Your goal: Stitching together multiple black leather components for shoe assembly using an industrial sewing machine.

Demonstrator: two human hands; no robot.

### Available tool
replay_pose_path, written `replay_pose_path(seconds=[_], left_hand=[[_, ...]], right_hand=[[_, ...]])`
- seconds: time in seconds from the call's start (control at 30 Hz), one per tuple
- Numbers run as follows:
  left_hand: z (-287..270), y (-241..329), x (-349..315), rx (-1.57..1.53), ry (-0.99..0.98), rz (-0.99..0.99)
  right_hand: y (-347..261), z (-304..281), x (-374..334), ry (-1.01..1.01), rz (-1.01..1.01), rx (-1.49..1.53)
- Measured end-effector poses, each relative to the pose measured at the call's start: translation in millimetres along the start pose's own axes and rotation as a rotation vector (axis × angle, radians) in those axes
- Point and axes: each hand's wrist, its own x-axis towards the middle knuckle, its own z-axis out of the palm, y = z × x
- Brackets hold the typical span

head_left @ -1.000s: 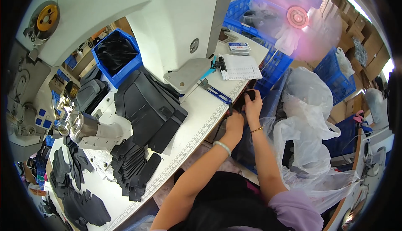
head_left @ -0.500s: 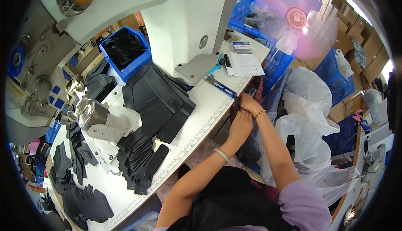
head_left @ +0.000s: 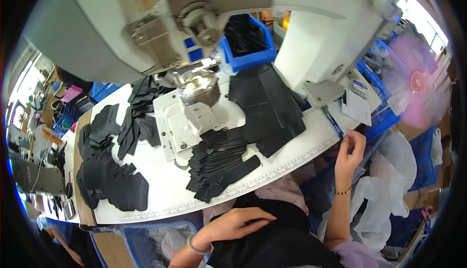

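Observation:
My left hand (head_left: 238, 224) is over my dark-clothed lap, in front of the table edge. Its fingers are stretched out and hold nothing. At the table's right front edge is my right hand (head_left: 351, 150), fingers curled together beside the end of a narrow blue bar (head_left: 333, 122); whatever they may hold is hidden. On the white table (head_left: 287, 163), nearest my hands, lie fanned small black pieces (head_left: 221, 166) with notched edges. Larger black flat panels (head_left: 265, 107) are stacked behind them, right of the sewing machine's metal head part (head_left: 199, 90).
More black cut pieces (head_left: 114, 180) lie at the table's left. A blue bin (head_left: 250, 59) with black material stands behind the machine. A notepad (head_left: 356, 106) is at the right corner. Clear plastic bags (head_left: 384, 185) and a pink fan (head_left: 417, 81) are on the right.
My hands, earlier together at the table's right edge, are now apart. The left has moved back over my lap; the right stays by the edge. The view has swung left.

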Motion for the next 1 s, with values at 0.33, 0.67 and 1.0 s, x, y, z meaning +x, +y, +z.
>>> replay_pose_path(seconds=[0.33,0.67,1.0], left_hand=[[-43.9,24.1,-55.0,0.079,0.882,-0.296],[-92.2,12.7,-99.6,0.300,1.126,-0.452],[-267.7,-31.7,-135.7,1.161,1.266,-0.330]], right_hand=[[-79.4,170.0,59.4,-0.290,-0.556,-0.376],[-81.6,193.4,72.0,-0.591,-0.446,-0.424],[-84.8,201.8,80.2,-0.637,-0.267,-0.344]])
